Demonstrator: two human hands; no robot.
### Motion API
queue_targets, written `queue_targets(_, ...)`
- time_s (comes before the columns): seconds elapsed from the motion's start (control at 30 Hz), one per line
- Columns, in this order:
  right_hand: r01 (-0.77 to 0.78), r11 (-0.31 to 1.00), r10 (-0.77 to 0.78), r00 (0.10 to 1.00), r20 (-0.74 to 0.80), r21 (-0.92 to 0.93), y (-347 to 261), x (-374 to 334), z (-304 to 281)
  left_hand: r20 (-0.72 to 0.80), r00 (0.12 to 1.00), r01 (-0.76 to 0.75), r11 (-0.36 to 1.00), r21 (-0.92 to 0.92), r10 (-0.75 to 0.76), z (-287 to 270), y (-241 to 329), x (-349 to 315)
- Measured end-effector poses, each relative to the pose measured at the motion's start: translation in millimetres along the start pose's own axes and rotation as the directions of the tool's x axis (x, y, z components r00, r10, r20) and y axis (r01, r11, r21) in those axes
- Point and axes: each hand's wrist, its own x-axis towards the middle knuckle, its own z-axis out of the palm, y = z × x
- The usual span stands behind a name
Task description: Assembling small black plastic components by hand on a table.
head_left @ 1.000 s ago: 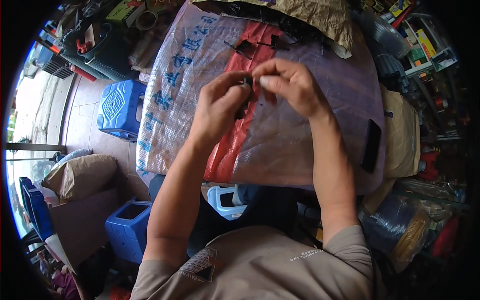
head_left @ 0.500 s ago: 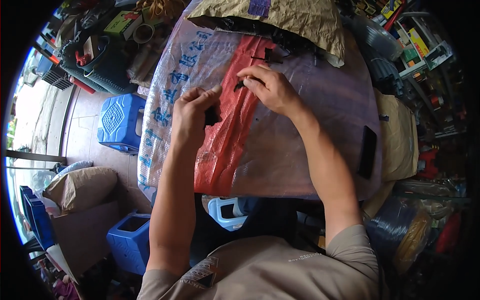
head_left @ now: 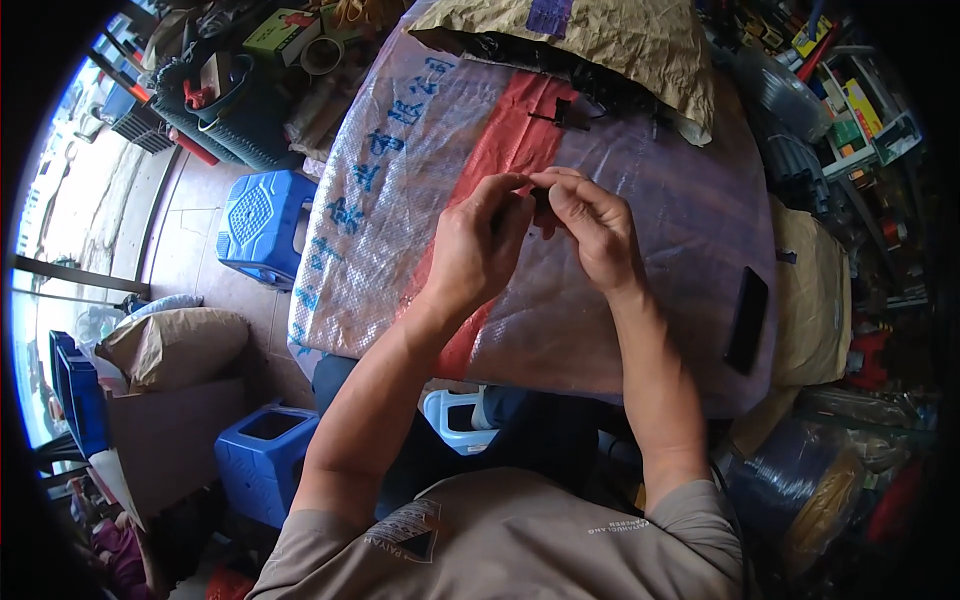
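My left hand (head_left: 478, 240) and my right hand (head_left: 597, 228) meet fingertip to fingertip above the covered table. Both are closed, pinching at a small black part (head_left: 541, 204) that the fingers mostly hide; its exact shape cannot be made out. Just beyond them, a few thin black pieces (head_left: 562, 114) lie on the red stripe of the woven plastic sheet (head_left: 640, 300). At the far edge a brown paper sack (head_left: 610, 40) lies with its mouth toward me, and more black pieces show at its dark opening.
A black phone (head_left: 746, 320) lies at the table's right edge, beside another brown paper sack (head_left: 812, 300). Blue plastic stools (head_left: 262, 225) stand on the floor to the left. Crowded shelves (head_left: 870, 120) line the right side; a dark basket (head_left: 235, 115) stands far left.
My hands, apart before, have come together. The left moved right and away from me; the right moved right and slightly nearer. The view has shifted a little.
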Motion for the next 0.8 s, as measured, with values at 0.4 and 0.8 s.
queue_targets(0.4,-0.080,0.997,0.080,0.997,0.005,0.018,14,-3,-7,0.018,1.000,0.018,1.000,0.012,-0.018,3,0,0)
queue_targets(0.8,-0.020,0.999,0.018,0.997,0.069,0.029,11,-4,-9,-0.027,0.997,-0.069,0.993,0.095,0.072,6,1,-4)
